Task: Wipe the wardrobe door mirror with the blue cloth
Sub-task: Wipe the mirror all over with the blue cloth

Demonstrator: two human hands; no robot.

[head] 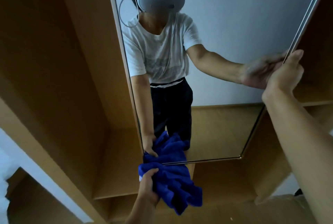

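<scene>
The wardrobe door mirror (225, 43) fills the middle of the view in a thin metal frame and reflects a person in a white shirt. A bunched blue cloth (173, 186) hangs at the mirror's lower left corner, its top pressed against the glass. My left hand (148, 186) grips the cloth from the left. My right hand (284, 74) holds the mirror door's right edge, fingers curled round the frame and thumb up along it.
Brown wardrobe panels (59, 61) stand to the left of the mirror, with shelves (115, 195) below. More brown wardrobe surface shows behind the door's right edge (317, 30). A pale wall (21, 151) appears at lower left.
</scene>
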